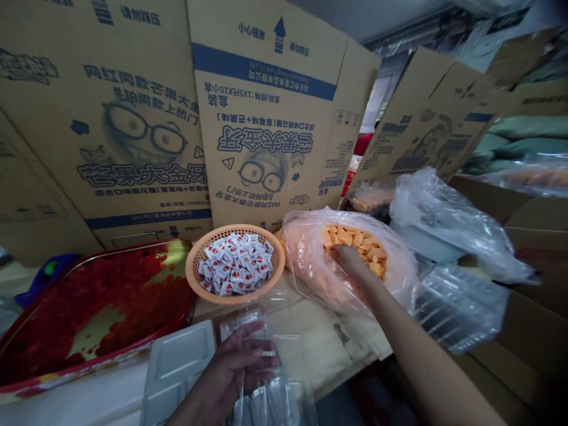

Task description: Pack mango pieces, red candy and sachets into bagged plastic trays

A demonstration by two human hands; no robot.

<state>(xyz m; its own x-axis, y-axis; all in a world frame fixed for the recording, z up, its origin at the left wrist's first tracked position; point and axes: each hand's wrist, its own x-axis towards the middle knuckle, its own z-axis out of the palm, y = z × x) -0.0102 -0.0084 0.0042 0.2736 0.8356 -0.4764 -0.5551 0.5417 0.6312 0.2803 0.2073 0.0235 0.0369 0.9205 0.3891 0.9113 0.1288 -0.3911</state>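
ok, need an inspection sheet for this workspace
Surface: pale tabletop, partly covered
Things in use: open translucent bag of orange pieces; clear plastic tray
Clutter: orange basket of sachets; red-rimmed tray of red pieces; grey tray
Grips: right grip inside the bag at the orange pieces, fingertips partly hidden; left grip at the clear plastic tray, exact hold unclear
Cables: nothing seen
Surroundings: printed cardboard boxes behind
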